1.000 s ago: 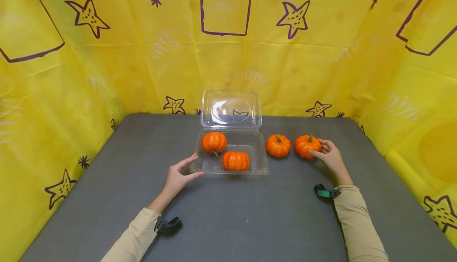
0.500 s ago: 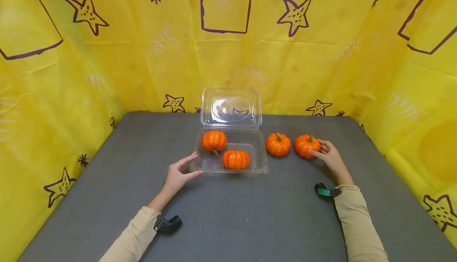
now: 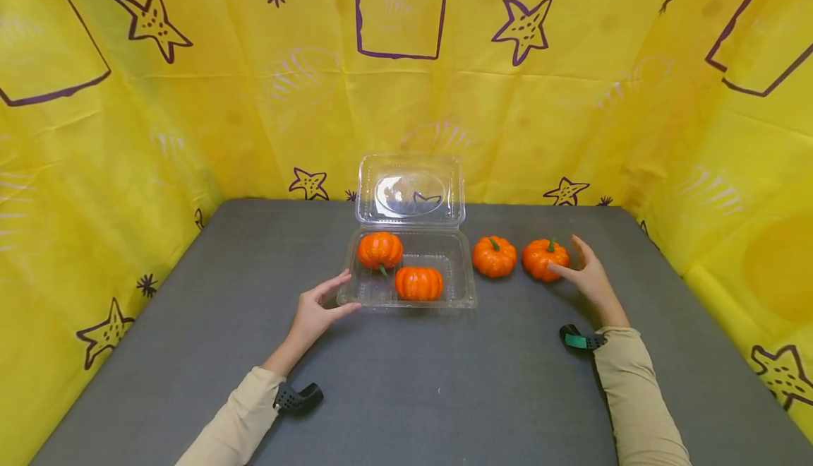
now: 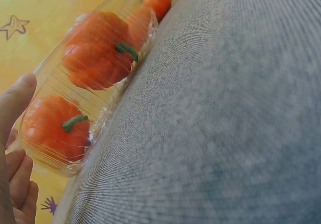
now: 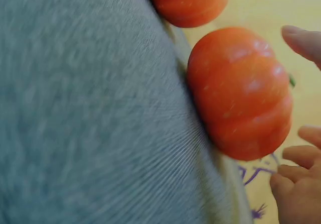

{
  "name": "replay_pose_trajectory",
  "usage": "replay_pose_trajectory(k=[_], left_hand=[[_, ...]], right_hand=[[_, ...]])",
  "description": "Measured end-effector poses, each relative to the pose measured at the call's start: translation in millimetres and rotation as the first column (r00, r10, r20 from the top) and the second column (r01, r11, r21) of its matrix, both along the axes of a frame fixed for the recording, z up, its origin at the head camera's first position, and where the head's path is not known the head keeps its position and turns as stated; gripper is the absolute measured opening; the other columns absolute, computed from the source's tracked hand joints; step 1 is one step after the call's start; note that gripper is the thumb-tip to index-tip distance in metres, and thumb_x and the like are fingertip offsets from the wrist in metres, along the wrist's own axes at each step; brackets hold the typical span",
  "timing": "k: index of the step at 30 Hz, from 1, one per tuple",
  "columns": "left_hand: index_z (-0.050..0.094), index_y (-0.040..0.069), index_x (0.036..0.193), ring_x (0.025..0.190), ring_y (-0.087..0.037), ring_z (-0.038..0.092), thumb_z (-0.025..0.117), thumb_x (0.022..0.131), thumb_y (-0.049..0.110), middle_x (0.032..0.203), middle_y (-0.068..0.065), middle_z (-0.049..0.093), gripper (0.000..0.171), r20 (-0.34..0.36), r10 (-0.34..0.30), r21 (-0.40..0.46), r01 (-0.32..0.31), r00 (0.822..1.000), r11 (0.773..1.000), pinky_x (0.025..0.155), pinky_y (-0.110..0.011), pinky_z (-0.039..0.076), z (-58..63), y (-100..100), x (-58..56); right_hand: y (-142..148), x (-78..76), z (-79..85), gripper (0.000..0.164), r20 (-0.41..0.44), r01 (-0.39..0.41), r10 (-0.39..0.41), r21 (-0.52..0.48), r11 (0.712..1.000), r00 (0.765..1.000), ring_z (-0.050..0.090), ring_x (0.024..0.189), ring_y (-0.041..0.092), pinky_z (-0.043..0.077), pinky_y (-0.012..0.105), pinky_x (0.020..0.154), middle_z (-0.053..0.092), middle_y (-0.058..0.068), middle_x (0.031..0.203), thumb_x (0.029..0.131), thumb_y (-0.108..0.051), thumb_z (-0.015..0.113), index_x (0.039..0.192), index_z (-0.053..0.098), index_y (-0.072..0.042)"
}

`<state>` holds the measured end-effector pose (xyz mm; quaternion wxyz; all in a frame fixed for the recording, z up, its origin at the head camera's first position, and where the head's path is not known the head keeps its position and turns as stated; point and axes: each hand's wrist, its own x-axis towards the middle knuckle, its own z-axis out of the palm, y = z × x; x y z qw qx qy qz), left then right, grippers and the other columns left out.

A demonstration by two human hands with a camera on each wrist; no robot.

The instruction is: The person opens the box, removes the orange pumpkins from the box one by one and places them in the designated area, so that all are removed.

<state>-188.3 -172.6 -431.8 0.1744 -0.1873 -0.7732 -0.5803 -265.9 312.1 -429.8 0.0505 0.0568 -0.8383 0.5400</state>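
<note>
In the head view a clear plastic clamshell container [image 3: 456,260] stands with its lid [image 3: 411,169] raised. Two small orange pumpkins [image 3: 380,249] with green stems lie inside, one at the back left, one at the front middle. My left hand [image 3: 317,308] rests at the container's left end, thumb by the front corner and fingers along the side, spread apart. To the right of the container sit two more pumpkins side by side, a nearer one [image 3: 494,257] and a farther one [image 3: 542,261]. Beside that last pumpkin is my right hand [image 3: 591,279], fingers spread and lifted off it, thumb close to its front.
A dark grey table [image 3: 394,388] carries everything. Yellow cloth walls [image 3: 409,106] with drawn starfish enclose it at the back and both sides. Black wrist mounts [image 3: 298,399] hang under both light sleeves [image 3: 635,388].
My right fingers have opened away from the rightmost pumpkin and lifted; that pumpkin stays where it was. My left hand and the container have not moved.
</note>
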Motion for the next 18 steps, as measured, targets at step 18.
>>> replay_pose_trajectory(k=[18], left_hand=[[0.057, -0.015, 0.104, 0.11, -0.032, 0.049, 0.077, 0.063, -0.006, 0.115, -0.024, 0.053, 0.046, -0.005, -0.01, -0.003, 0.01, 1.0, 1.0, 0.089, -0.021, 0.038, -0.4, -1, 0.3]], right_hand=[[-63, 30.5, 67.7, 0.068, -0.352, -0.185, 0.149, -0.072, 0.98, 0.924, 0.022, 0.13, 0.019, 0.017, 0.036, 0.104, 0.024, 0.018, 0.142, 0.077, 0.012, 0.063, 0.136, 0.031, 0.004]])
